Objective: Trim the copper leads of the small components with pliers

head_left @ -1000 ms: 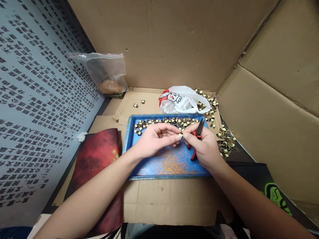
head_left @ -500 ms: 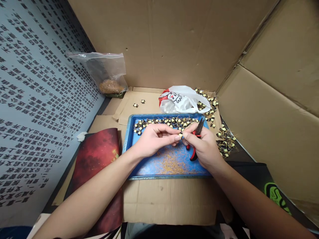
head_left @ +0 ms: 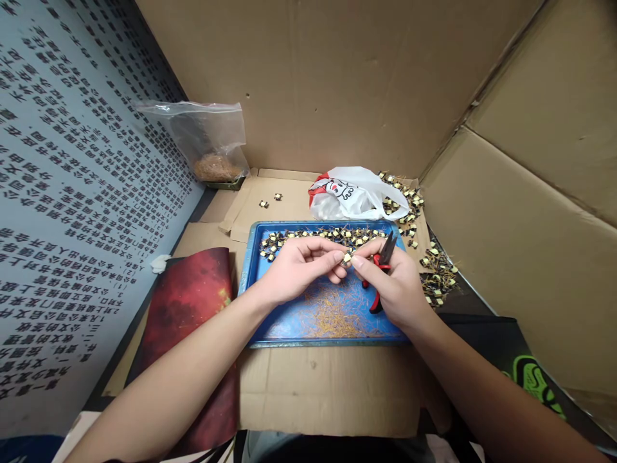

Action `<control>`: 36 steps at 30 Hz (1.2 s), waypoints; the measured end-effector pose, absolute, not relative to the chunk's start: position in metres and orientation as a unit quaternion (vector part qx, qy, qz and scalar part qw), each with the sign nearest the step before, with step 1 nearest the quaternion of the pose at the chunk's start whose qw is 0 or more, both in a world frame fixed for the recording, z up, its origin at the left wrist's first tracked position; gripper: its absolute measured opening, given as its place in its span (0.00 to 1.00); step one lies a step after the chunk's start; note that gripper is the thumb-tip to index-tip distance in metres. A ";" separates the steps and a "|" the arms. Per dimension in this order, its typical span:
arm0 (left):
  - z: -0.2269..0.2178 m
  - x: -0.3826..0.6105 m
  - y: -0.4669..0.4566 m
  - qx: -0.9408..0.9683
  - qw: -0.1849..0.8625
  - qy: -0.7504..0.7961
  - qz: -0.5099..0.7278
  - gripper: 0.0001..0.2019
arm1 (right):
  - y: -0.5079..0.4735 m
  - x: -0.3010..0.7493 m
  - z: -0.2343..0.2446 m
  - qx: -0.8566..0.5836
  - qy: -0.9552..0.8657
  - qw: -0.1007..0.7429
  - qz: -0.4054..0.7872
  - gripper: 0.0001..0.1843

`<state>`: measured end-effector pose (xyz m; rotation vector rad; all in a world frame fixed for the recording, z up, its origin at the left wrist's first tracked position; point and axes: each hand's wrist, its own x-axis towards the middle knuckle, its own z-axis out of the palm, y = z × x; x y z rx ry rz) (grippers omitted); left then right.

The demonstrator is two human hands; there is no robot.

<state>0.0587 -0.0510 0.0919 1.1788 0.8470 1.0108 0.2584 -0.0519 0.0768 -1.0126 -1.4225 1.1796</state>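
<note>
Over the blue tray, my left hand [head_left: 306, 270] pinches a small yellow-and-black wire-wound coil [head_left: 347, 258] between thumb and index finger. My right hand [head_left: 393, 276] meets it from the other side, thumb and index fingertips at the coil. Tucked in that same hand are long-nosed pliers [head_left: 384, 254], red-and-black handles pointing down and dark jaws pointing up, away from the coil. Many similar coils [head_left: 313, 236] lie along the tray's far side. Short copper-coloured wire clippings [head_left: 337, 315] are scattered over the tray floor below my hands.
The blue tray [head_left: 289, 343] rests on cardboard. Behind it sits a white plastic bag [head_left: 359, 199], with more coils [head_left: 438, 276] heaped to the right. A zip bag of wire scraps [head_left: 216, 167] stands back left. A red mat [head_left: 187, 321] lies left; cardboard walls [head_left: 337, 83] enclose the back and right.
Between my fingertips the coil has turned, with more of its yellow face showing now. My left thumb has shifted slightly upward; the pliers stay in my right hand.
</note>
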 end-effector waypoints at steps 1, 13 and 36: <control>0.092 0.059 -0.051 0.516 0.632 0.371 0.443 0.19 | -0.052 0.258 0.078 -0.421 -0.591 0.495 0.477 0.11; 0.090 0.058 -0.050 0.550 0.577 0.382 0.467 0.16 | -0.054 0.257 0.082 -0.410 -0.592 0.495 0.487 0.12; 0.088 0.058 -0.048 0.586 0.509 0.402 0.487 0.12 | -0.051 0.261 0.085 -0.432 -0.614 0.468 0.466 0.12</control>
